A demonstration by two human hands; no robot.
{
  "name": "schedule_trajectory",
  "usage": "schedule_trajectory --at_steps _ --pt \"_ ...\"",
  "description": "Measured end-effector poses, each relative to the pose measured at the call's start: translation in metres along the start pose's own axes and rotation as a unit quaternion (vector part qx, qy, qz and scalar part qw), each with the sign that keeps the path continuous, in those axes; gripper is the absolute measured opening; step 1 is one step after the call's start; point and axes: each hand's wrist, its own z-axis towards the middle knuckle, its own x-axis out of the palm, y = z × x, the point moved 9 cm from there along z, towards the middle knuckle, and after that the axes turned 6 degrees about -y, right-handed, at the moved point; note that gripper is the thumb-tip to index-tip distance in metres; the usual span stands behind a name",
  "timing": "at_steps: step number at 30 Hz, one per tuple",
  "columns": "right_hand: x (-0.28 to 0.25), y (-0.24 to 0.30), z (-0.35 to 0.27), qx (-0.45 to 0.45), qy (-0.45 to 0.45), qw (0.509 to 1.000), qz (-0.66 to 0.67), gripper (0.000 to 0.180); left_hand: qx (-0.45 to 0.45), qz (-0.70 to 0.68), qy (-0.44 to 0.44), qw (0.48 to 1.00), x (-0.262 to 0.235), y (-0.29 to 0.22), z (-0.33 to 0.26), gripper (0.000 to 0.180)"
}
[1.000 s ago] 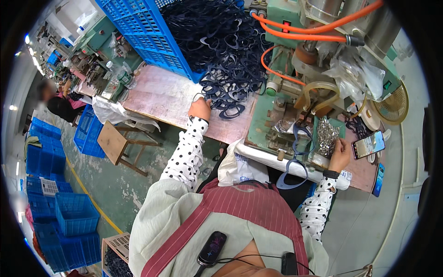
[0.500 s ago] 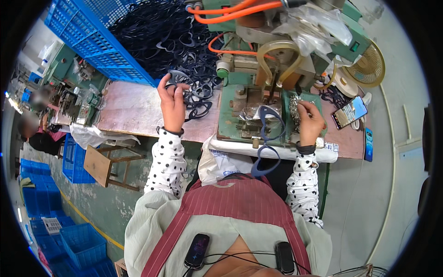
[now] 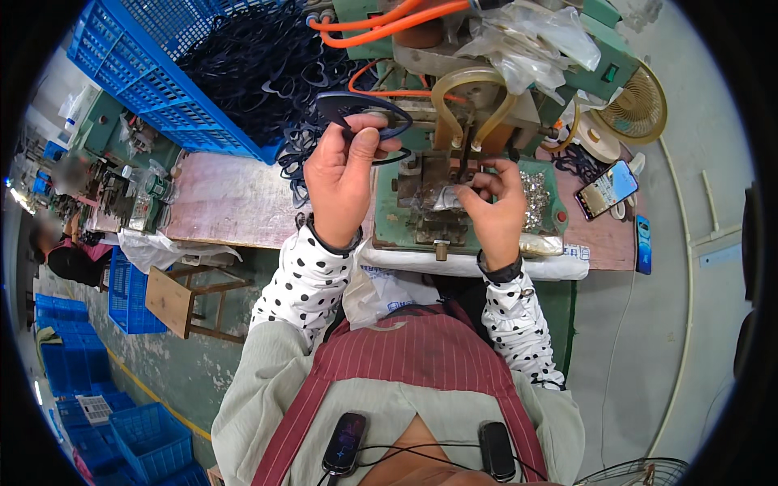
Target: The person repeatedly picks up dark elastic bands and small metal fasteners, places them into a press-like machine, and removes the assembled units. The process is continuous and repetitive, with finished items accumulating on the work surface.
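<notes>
My left hand is raised to the left of a green bench press, its thumb and fingers closed on a dark blue looped piece of thin flat material. Over at the press's metal die, my right hand has thumb and fingertips pinched together. What they hold, if anything, is too small or hidden to make out. Small shiny metal bits lie in a heap on the press's base, just right of that hand. Two clear yellowish hoses curve down above the die.
A blue crate full of dark looped pieces stands at the far left of the press. Phones and a fan are at the right. A wooden stool stands at the left; people sit farther off.
The blue looped piece hanging from the front of the press is gone from there. My left hand came right, lifting a looped piece from the pile; my right hand went from the metal bits to the die.
</notes>
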Motion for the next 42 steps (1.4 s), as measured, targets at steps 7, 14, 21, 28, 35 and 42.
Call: schedule_trajectory --at_steps 7,14,21,28,35,42 --pt "0.003 -0.005 -0.003 0.014 -0.011 0.997 0.071 0.05 0.05 0.056 -0.012 0.997 -0.002 0.011 -0.011 0.014" --pt "-0.007 -0.007 0.002 -0.027 0.013 0.998 0.053 0.049 0.44 0.097 0.264 0.853 0.053 -0.02 -0.107 0.036" --pt "-0.123 -0.052 0.029 -0.108 -0.184 0.949 -0.231 0.033 0.39 0.096 0.317 0.859 0.072 0.004 -0.114 0.036" --pt "-0.151 -0.085 0.017 -0.061 -0.02 0.876 -0.479 0.032 0.385 0.09 0.293 0.871 0.071 0.003 -0.114 0.037" --pt "-0.134 -0.11 0.038 -0.115 -0.059 0.902 -0.413 0.021 0.382 0.135 0.308 0.861 0.072 0.003 -0.121 0.037" --pt "-0.135 -0.088 0.022 -0.117 -0.131 0.937 -0.303 0.014 0.245 0.391 0.168 0.871 -0.057 0.094 -0.094 0.05"
